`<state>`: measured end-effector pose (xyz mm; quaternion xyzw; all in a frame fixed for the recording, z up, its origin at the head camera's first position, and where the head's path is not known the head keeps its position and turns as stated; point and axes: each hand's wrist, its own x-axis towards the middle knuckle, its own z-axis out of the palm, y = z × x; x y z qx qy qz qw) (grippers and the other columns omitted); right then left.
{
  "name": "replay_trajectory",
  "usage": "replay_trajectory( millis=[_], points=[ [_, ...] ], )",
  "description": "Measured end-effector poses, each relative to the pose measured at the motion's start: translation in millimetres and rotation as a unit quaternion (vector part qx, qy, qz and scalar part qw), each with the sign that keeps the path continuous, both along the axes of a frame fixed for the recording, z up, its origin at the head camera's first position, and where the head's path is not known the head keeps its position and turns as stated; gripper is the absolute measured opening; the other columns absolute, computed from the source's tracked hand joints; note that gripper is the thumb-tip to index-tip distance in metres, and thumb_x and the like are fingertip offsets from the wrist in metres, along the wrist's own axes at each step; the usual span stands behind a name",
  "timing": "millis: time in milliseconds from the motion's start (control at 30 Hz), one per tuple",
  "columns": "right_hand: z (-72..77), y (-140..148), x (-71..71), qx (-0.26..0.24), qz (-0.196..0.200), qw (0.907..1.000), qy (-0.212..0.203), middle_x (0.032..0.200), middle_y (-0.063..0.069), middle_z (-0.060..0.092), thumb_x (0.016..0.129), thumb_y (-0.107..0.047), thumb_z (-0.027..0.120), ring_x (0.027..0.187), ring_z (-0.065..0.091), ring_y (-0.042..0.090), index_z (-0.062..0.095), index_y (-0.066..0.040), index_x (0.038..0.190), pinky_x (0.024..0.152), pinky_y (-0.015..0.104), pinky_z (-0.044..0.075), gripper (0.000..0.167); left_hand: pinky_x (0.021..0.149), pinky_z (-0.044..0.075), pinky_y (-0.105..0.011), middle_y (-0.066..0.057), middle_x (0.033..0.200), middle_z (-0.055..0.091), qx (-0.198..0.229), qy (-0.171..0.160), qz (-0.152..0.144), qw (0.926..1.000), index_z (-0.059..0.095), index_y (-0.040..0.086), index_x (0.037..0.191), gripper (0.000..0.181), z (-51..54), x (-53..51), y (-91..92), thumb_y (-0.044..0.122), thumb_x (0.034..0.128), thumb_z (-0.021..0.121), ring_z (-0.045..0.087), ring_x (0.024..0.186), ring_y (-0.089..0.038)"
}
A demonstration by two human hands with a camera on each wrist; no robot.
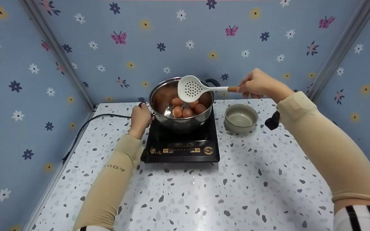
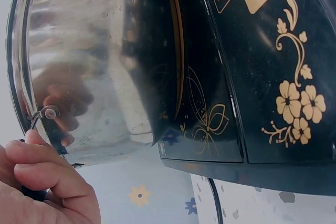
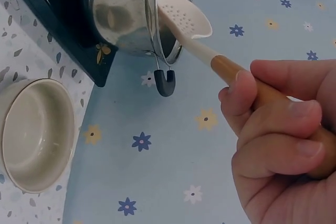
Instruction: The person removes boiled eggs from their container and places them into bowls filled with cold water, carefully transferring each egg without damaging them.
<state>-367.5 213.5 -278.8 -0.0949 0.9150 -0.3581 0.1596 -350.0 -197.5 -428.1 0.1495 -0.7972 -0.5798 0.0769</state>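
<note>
Skimmer hovers over the pot, gripped by the right hand. Eggs lie inside the pot, whose handle the left hand clasps.

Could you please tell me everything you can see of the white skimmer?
The white skimmer has a rounded head dotted with small holes, a slim white neck and a brown, wood-like handle; the white part looks like plastic or silicone. The right hand grips the handle. The head, empty, is tilted at the mouth of the pot; whether it touches the rim is unclear.
</note>
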Motion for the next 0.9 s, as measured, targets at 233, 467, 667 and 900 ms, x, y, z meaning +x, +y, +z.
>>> replay_trajectory(
  millis=[233, 467, 667, 900],
  points=[
    [-7.6, -16, -7.0, 0.028, 0.006, 0.9992, 0.028, 0.071, -0.001, 0.071, 0.103, -0.012, 0.068, 0.05, 0.045, 0.007, 0.075, 0.005, 0.129, 0.049, 0.023, 0.039, 0.032, 0.044, 0.038, -0.021, 0.0, 0.063, 0.059, -0.001, -0.003, -0.002, 1.0, 0.049, 0.002, 0.113, 0.034, -0.2, 0.6, -0.8, 0.029, 0.1183, 0.029, 0.047, 0.043, -0.006],
    [-12.8, -27, -11.2, 0.037, 0.011, 0.9977, 0.055, 0.07, -0.001, 0.071, 0.102, -0.012, 0.069, 0.057, 0.05, 0.008, 0.077, 0.005, 0.125, 0.053, 0.022, 0.043, 0.029, 0.046, 0.036, -0.021, 0.002, 0.065, 0.057, -0.003, -0.005, -0.012, 0.9999, 0.05, 0.002, 0.116, 0.036, 0.4, 2.4, -1.4, 0.03, 0.1188, 0.027, 0.046, 0.046, -0.007],
    [-17.5, -35, -13.7, 0.05, 0.007, 0.9965, 0.067, 0.075, -0.001, 0.073, 0.1, -0.011, 0.071, 0.065, 0.055, 0.013, 0.081, 0.0, 0.12, 0.057, 0.024, 0.045, 0.025, 0.045, 0.036, -0.021, 0.002, 0.062, 0.057, -0.002, -0.003, -0.011, 0.9999, 0.049, 0.004, 0.109, 0.033, -0.7, 1.4, -0.4, 0.029, 0.1183, 0.028, 0.046, 0.044, -0.007],
    [-20.9, -45, -15.8, 0.061, 0.01, 0.9948, 0.08, 0.083, 0.002, 0.075, 0.098, -0.009, 0.073, 0.077, 0.059, 0.019, 0.083, -0.001, 0.116, 0.064, 0.027, 0.048, 0.022, 0.044, 0.036, -0.021, 0.002, 0.06, 0.056, -0.008, -0.001, -0.003, 1.0, 0.049, 0.005, 0.106, 0.033, -1.3, 0.4, -0.3, 0.029, 0.118, 0.029, 0.046, 0.042, -0.007]
  ],
)
